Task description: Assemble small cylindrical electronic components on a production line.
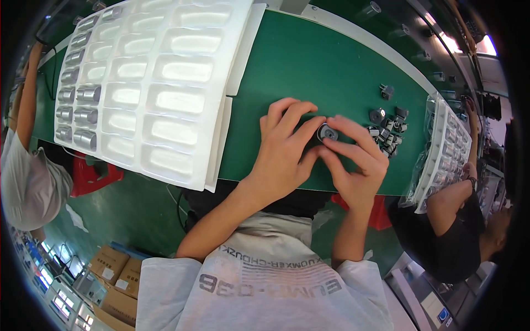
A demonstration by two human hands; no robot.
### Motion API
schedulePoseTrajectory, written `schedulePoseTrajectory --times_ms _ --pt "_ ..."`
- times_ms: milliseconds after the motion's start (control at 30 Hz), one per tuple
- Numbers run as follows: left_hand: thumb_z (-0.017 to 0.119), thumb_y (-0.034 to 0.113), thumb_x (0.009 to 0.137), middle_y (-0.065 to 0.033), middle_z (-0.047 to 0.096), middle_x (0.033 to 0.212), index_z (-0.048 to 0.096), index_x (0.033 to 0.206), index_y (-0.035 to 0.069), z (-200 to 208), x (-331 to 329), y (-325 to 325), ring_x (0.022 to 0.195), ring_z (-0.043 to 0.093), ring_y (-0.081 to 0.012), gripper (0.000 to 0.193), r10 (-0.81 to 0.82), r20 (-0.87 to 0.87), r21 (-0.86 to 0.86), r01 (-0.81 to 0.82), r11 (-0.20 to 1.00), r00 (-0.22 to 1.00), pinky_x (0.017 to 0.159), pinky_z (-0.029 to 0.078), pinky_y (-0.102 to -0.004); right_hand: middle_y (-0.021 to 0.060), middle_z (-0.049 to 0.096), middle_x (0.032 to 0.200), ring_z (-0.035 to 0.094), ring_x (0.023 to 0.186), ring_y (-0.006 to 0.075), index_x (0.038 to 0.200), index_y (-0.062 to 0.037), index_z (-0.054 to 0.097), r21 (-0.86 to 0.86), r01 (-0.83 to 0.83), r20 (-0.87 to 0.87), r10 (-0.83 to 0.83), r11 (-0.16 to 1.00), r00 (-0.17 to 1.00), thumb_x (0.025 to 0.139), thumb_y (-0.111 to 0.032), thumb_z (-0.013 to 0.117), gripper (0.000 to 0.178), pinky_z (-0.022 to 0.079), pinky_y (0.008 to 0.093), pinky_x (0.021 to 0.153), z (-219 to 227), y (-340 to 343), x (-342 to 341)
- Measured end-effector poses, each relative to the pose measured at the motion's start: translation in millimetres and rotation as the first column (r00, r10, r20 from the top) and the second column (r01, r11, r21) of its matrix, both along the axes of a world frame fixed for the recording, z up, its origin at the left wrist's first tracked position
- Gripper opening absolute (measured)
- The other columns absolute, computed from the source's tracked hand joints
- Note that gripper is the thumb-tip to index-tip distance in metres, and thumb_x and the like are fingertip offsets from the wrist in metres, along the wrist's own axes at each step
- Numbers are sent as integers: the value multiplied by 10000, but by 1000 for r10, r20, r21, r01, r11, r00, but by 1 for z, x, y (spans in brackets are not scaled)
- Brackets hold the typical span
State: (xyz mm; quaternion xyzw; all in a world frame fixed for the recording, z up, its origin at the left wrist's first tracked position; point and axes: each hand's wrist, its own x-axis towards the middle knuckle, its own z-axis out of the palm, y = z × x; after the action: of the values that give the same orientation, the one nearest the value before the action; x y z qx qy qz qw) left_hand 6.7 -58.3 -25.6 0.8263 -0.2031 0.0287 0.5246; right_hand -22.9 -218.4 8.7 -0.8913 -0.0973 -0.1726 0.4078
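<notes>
Between my two hands, above the green work surface (298, 60), is a small round grey metal part (327, 133) with a dark centre. My left hand (283, 144) grips it from the left with thumb and forefinger, the other fingers curled. On the other side my right hand (355, 158) pinches the same part, its forefinger slightly blurred. Right of my hands lies a loose pile of small black and silver parts (391, 136), with a dark round cap (377, 115) at its edge. One more small dark part (386, 91) lies apart, farther back.
A large white moulded tray (152, 83) stands at the left, with silver cylinders (85, 139) in its left columns. Another tray of silver parts (441, 151), wrapped in clear plastic, is at the right beside a co-worker (450, 226). A second person (33, 187) sits far left near a red stool (96, 175).
</notes>
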Motion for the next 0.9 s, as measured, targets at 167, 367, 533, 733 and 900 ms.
schedulePoseTrajectory --times_ms 167,367,533,733,900 --pt "826 9 699 -44 637 1276 729 1115 83 -7 0 -3 1226 542 -307 433 22 28 14 -22 1000 999 969 409 -443 109 555 718 513 631 210 673 -47 505 757 -247 278 44 605 959 944 -267 607 364 408 374 571 21 -5 10" --pt "830 3 676 -39 638 1254 731 1074 83 -6 3 -6 1222 548 -307 418 45 15 27 -45 999 999 970 411 -436 79 440 610 474 538 246 620 -44 489 555 -372 205 311 744 928 958 -267 574 415 379 343 537 6 -13 20" --pt "835 3 683 -108 620 1266 721 1100 34 -14 3 -5 1245 540 -338 433 52 34 33 -53 998 998 1033 419 -464 91 680 904 668 785 267 1034 -38 695 6 -168 -170 167 986 971 773 -47 837 297 544 378 754 4 -6 22" --pt "834 -34 727 -164 629 1275 723 1186 11 54 -16 38 1121 617 -310 474 -55 -83 -94 47 994 995 901 518 -382 94 731 918 669 742 123 993 3 617 -6 311 -2 -311 950 950 860 -80 820 256 532 281 659 22 -47 125" --pt "803 -97 722 -160 704 1124 737 1114 -1 95 6 93 981 675 -300 409 58 254 32 -68 997 966 806 547 -352 160 683 849 675 717 343 1006 -46 624 -358 390 230 -324 849 918 875 -183 792 254 523 406 672 -56 -156 227"
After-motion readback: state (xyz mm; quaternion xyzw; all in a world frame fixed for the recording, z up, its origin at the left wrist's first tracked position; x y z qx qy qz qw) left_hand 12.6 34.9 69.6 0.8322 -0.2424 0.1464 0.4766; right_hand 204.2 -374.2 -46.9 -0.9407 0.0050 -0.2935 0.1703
